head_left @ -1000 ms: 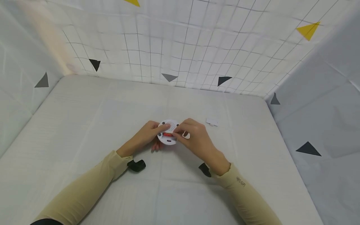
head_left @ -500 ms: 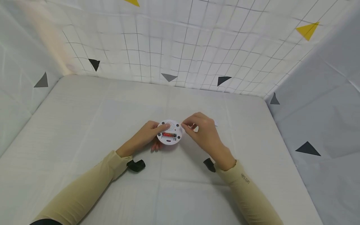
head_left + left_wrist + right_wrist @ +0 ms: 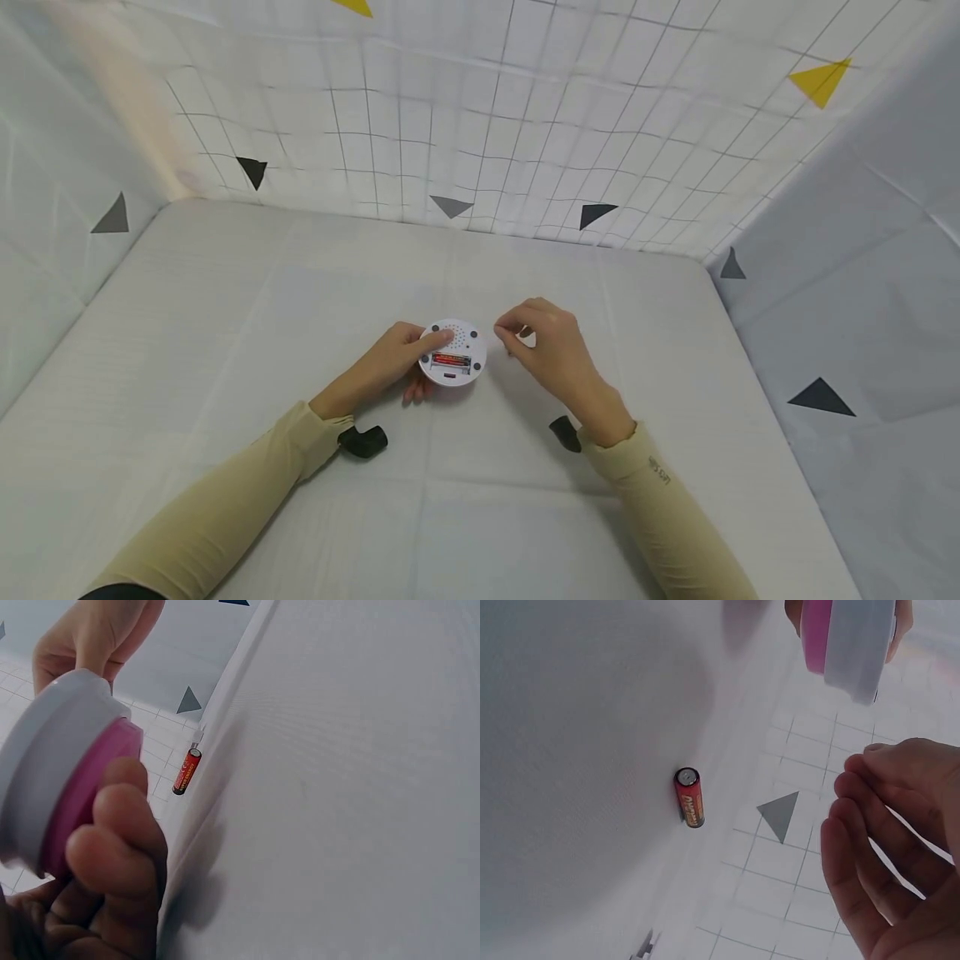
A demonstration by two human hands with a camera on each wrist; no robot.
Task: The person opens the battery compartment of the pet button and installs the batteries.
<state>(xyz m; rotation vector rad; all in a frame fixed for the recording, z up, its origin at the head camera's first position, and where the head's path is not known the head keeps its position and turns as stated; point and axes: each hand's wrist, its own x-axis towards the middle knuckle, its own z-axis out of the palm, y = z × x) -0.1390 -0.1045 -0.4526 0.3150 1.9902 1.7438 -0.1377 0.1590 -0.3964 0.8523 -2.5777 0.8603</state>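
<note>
My left hand [image 3: 393, 362] holds a round white device [image 3: 467, 337] with speaker holes, thumb on its face and fingers under its pink side [image 3: 94, 772]. The device's battery compartment is uncovered, and a red battery [image 3: 451, 361] sits in it. Just right of the device, my right hand [image 3: 543, 342] hangs above the table. In the right wrist view its fingers [image 3: 851, 840] are loosely bent, with nothing seen between them. A second red battery [image 3: 690, 799] is apart from that hand, near the table surface; whether it touches the table I cannot tell. The head view does not show it clearly.
A white-covered table [image 3: 300, 292] spreads under both hands. At the back hangs a white sheet [image 3: 465, 125] with grid lines and triangle marks; plain sheets stand on both sides. A small object [image 3: 643, 946] is cut off at the lower edge of the right wrist view.
My right hand has drawn away from the device to the right, uncovering its right side. It hides the white flat piece seen on the table earlier. The left hand stays still.
</note>
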